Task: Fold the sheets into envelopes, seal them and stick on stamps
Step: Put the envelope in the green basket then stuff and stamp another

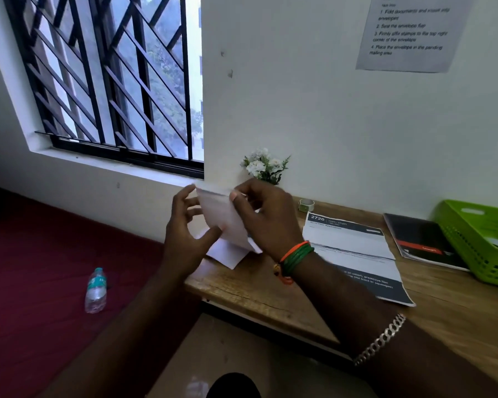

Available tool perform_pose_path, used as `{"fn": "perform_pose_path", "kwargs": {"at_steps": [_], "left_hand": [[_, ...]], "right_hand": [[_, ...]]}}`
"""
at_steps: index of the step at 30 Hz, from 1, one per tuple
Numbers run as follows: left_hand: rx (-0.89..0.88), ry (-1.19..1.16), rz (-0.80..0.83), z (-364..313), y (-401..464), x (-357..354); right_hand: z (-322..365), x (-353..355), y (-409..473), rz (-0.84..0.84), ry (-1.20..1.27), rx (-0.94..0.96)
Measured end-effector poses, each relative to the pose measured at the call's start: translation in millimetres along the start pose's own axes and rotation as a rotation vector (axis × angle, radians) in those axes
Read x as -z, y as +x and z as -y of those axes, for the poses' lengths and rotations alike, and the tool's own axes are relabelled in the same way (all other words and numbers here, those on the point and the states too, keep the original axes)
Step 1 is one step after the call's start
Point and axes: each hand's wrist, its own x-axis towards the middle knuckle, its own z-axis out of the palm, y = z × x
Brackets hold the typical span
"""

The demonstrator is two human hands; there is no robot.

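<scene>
Pinching one envelope (223, 214), two hands' fingers (213, 232) curl round it above one desk (270, 300).

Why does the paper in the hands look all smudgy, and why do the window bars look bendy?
In the head view, the envelope and the fingertips of the left hand and right hand are smeared, which looks like motion blur; the window bars lean and curve because the lens is wide-angle; the wall notice is soft but mostly readable.
</scene>
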Motion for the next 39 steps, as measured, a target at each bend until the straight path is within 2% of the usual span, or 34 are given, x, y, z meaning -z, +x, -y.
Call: {"fn": "perform_pose_path", "kwargs": {"at_steps": [3, 6, 10, 12, 15, 19, 21, 24, 27, 30, 34, 39], "left_hand": [[-0.06, 0.047, -0.032, -35, 12, -18], [-0.088, 0.102, 0.003, -72, 26, -44], [-0.114, 0.221, 0.051, -107, 39, -89], [-0.157, 0.384, 0.108, -117, 47, -110], [-0.306, 0.669, 0.191, -119, 58, -144], [-0.419, 0.858, 0.317, -95, 66, -195], [-0.433, 0.908, 0.423, -75, 68, -217], [-0.449, 0.911, 0.536, -47, 71, -246], [-0.363, 0.853, 0.596, -33, 70, -252], [-0.308, 0.78, 0.633, -12, 62, -257], [-0.346, 0.749, 0.709, 7, 55, -258], [-0.37, 0.667, 0.729, 8, 60, -253]], "right_hand": [[13, 23, 14, -0.108, 0.198, -0.104], [23, 51, 20, -0.211, 0.336, -0.162], [18, 96, 18, -0.378, 0.409, -0.181], [5, 118, 14, -0.426, 0.375, -0.158], [-26, 150, 7, -0.414, 0.169, -0.119], [-94, 185, 3, -0.373, -0.054, -0.319], [-129, 198, -1, -0.303, -0.059, -0.43], [-176, 213, -9, -0.275, 0.04, -0.554], [-193, 216, -20, -0.268, 0.131, -0.645], [-203, 216, -30, -0.23, 0.18, -0.678], [-208, 211, -34, -0.165, 0.166, -0.676], [-205, 207, -34, -0.12, 0.242, -0.724]]}}
